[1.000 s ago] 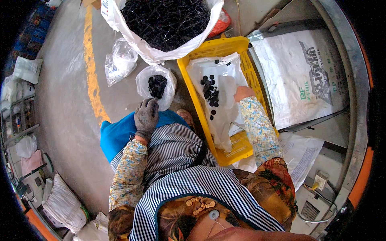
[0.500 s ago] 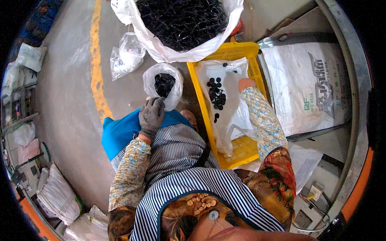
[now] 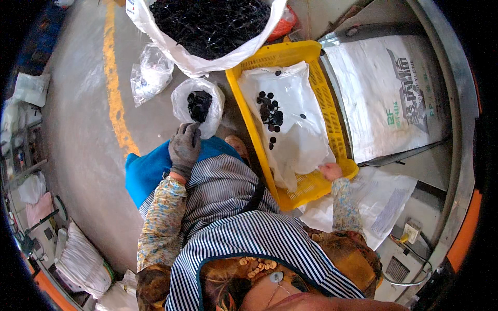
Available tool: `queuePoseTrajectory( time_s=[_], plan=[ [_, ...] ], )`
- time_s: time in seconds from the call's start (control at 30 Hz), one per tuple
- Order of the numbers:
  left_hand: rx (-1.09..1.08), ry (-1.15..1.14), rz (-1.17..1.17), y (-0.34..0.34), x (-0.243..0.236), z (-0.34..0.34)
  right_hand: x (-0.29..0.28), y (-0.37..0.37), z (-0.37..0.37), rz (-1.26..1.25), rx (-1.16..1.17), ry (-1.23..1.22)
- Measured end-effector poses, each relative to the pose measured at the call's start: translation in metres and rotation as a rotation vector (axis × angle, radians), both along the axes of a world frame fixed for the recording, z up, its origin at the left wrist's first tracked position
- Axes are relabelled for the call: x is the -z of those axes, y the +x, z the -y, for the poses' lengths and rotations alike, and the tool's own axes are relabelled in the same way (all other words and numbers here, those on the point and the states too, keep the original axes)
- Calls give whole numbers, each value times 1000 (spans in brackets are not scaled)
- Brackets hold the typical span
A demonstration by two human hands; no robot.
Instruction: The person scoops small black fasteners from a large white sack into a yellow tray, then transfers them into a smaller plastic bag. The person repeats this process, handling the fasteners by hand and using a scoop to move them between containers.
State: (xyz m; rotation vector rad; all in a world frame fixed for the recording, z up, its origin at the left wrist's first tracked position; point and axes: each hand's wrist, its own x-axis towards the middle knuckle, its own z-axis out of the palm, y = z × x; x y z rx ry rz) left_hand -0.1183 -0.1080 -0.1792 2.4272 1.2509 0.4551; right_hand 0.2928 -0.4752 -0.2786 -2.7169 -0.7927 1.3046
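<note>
My left hand (image 3: 185,147), in a grey glove, is at the near rim of a small white plastic bag (image 3: 215,116). Its fingers are bent together, and what they may hold is hidden. Black pieces (image 3: 199,105) fill the middle of that bag. My bare right hand (image 3: 330,170) is closed at the near right corner of a white plastic sheet (image 3: 306,142), which lines a yellow crate (image 3: 241,98). Small round black parts (image 3: 271,115) lie clustered on the sheet, with a few single ones apart from them.
A big white sack (image 3: 210,63) full of black parts (image 3: 207,23) stands beyond the crate. A clear bag (image 3: 150,75) lies on the floor left of it. A printed white sack (image 3: 373,98) lies right of the crate, and a white sheet (image 3: 384,202) nearer me.
My right hand has come toward me, from the crate's right side to its near right corner. The sheet's near right corner has spread outward. My left hand stays by the small bag.
</note>
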Motion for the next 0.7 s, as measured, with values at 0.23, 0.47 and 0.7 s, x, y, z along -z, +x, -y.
queuePoseTrajectory(
  time_s=[0.23, 0.47, 0.7],
  plan=[
    [16, 29, -65, 3, -2, 1, 17, -45, 23, -229, 234, 19],
    [5, 22, -30, 1, 0, 1, 21, -42, 17, -268, 303, 220],
    [18, 31, -54, 4, -1, 1, 3, 7, -27, 382, -192, 206]
  ],
)
